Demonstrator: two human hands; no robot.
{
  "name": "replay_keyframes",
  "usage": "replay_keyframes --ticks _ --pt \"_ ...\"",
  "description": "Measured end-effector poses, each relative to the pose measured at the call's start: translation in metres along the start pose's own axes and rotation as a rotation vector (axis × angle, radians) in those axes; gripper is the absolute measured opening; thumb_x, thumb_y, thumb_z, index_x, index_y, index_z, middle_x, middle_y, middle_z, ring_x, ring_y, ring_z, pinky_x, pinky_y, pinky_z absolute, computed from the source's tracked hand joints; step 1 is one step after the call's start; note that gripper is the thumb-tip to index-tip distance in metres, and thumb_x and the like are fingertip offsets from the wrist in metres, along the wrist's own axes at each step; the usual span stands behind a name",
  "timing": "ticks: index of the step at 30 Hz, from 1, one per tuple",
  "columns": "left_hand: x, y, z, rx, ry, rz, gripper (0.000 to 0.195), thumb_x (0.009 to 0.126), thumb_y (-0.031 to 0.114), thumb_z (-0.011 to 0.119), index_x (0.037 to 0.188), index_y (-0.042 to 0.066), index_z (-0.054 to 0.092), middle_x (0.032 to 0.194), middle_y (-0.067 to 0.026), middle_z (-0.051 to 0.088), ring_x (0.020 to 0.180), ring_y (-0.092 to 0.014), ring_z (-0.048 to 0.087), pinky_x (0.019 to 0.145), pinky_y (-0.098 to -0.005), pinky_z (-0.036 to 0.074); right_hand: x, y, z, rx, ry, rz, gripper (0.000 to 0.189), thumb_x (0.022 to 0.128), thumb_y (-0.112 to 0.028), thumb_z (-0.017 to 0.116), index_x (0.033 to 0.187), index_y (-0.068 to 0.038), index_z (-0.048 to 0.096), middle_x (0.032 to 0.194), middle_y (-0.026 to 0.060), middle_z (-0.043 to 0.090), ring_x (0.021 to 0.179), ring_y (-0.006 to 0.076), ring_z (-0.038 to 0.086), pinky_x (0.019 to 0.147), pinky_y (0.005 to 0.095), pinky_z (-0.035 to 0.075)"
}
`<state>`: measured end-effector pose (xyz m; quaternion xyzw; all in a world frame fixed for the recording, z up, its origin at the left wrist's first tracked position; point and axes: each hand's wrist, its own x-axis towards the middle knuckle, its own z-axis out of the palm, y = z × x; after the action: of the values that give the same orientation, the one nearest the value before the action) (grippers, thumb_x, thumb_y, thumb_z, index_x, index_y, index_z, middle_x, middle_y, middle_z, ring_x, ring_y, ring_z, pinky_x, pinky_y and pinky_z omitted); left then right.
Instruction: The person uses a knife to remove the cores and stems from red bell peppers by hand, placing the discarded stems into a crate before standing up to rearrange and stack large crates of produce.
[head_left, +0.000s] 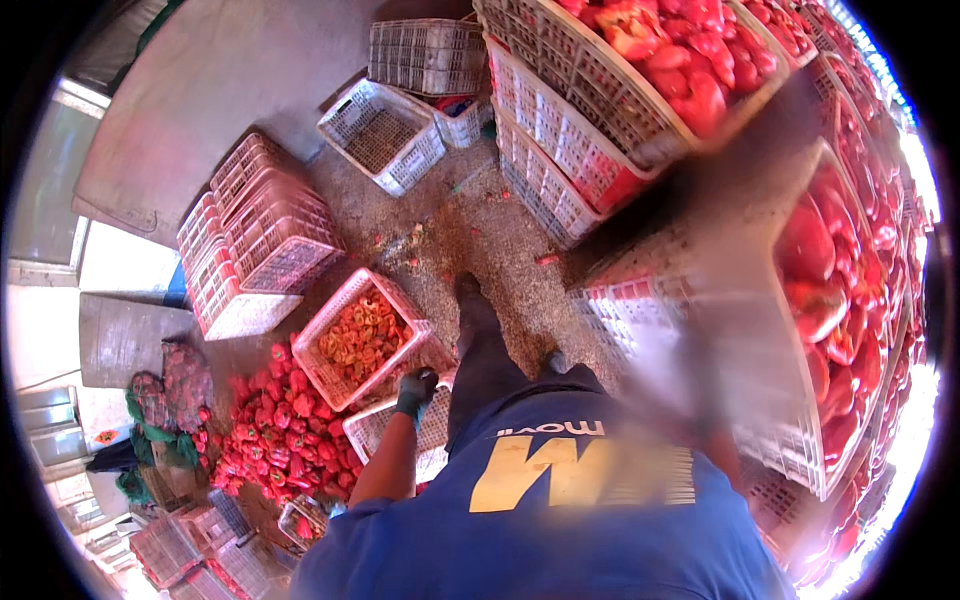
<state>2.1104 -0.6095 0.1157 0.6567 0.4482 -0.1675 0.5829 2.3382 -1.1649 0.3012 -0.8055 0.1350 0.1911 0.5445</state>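
Note:
My left hand (420, 386), in a dark glove, hangs beside my left leg with its fingers curled. In the picture it overlaps a white plastic crate (390, 424) and is close to a pink crate (356, 279) of cut pepper pieces (364, 337); whether it touches or holds anything is unclear. A pale blur covers my right hand, though the right forearm (724, 454) shows. That arm reaches toward a white crate (791, 315) filled with halved red peppers (806, 236).
Whole red peppers (277, 435) lie heaped on the floor at left. Crates (281, 232) are stacked behind them. An open white crate (381, 139) sits ahead, near a tall crate stack (555, 142) topped with peppers. Scraps litter the concrete floor (427, 217).

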Motion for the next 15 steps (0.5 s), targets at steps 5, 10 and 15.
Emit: replay_keyframes --ticks 5,10,15 --pt "0.103 0.059 -0.021 0.054 -0.096 -0.059 0.021 0.088 0.019 0.060 0.097 0.005 0.072 0.091 -0.0082 0.071 0.080 -0.023 0.069 0.069 -0.0362 0.055 -0.010 -0.009 0.024 0.171 0.275 0.249 0.025 0.092 -0.030 0.069 0.100 -0.007 0.067 0.082 0.0024 0.065 0.066 0.0137 0.063 0.055 0.0288 0.048" --pt "0.251 0.123 -0.076 0.639 -0.125 0.597 0.030 0.087 0.032 0.058 0.083 0.005 0.070 0.074 -0.0154 0.069 0.067 -0.030 0.064 0.063 -0.0443 0.050 -0.017 -0.007 0.055 0.134 0.160 0.128 0.026 0.095 -0.026 0.066 0.109 -0.004 0.067 0.092 0.0049 0.068 0.074 0.0165 0.066 0.062 0.0326 0.055" --pt "0.328 0.224 -0.111 -0.159 -0.101 0.074 0.019 0.086 0.018 0.068 0.100 0.006 0.073 0.074 -0.0076 0.068 0.059 -0.017 0.060 0.052 -0.0351 0.048 -0.021 -0.187 0.140 -0.357 0.179 0.112 0.041 0.096 -0.030 0.068 0.122 0.001 0.064 0.095 0.0102 0.071 0.082 0.0158 0.063 0.077 0.0298 0.051"
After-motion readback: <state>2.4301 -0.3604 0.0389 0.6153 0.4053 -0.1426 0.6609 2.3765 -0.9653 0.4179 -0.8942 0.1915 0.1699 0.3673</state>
